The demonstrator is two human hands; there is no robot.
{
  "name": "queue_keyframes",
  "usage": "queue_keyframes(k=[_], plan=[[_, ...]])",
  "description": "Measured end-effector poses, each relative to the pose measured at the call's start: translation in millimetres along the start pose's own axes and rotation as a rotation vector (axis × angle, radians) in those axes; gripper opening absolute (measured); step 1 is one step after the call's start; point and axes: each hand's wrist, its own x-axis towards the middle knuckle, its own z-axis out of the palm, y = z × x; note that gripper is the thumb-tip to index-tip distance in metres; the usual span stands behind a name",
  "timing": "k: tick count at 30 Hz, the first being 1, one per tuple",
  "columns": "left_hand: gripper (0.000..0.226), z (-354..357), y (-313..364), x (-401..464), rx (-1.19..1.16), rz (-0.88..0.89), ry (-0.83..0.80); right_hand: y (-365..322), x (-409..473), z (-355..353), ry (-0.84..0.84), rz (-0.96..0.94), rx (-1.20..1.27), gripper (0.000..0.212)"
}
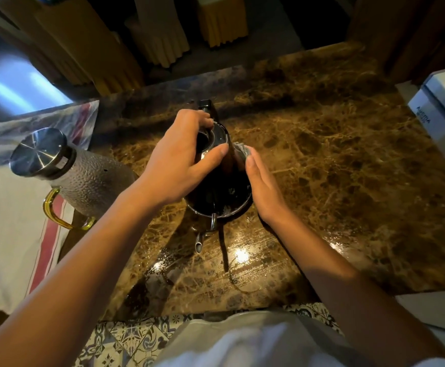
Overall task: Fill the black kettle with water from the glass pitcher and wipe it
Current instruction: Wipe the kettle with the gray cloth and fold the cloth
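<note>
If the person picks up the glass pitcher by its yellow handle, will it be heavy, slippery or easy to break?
The glass pitcher is probably fragile, since its body looks like textured glass. The dimpled surface and the looped yellow handle should give a fair grip. It stands upright with its metal lid on, so it seems stable. Its weight cannot be judged: the water level is not visible.

Black kettle (217, 186) upright on brown marble counter (335, 160), spout toward viewer; lidded textured glass pitcher (89, 178) to its left.

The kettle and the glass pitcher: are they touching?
Apart. The head view shows bare marble counter between the kettle and the pitcher.
</note>
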Motion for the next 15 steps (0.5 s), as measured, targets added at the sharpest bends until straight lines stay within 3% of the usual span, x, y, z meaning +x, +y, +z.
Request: queue_keyframes(k=[6, 10, 15], plan=[[0.055, 0.7, 0.4, 0.9, -0.017, 0.019, 0.019, -18.9, -22.4, 9.2, 0.009, -0.181, 0.157, 0.081], [0.055, -1.0, -0.5, 1.7, -0.01, 0.03, 0.01, -53.5, 11.7, 1.9, -0.062, -0.165, 0.261, 0.079], [0.052, 0.6, -2.6, 1.2, 0.017, 0.053, 0.019, -51.8, 34.8, 1.2, -0.065, -0.144, 0.023, 0.066]])
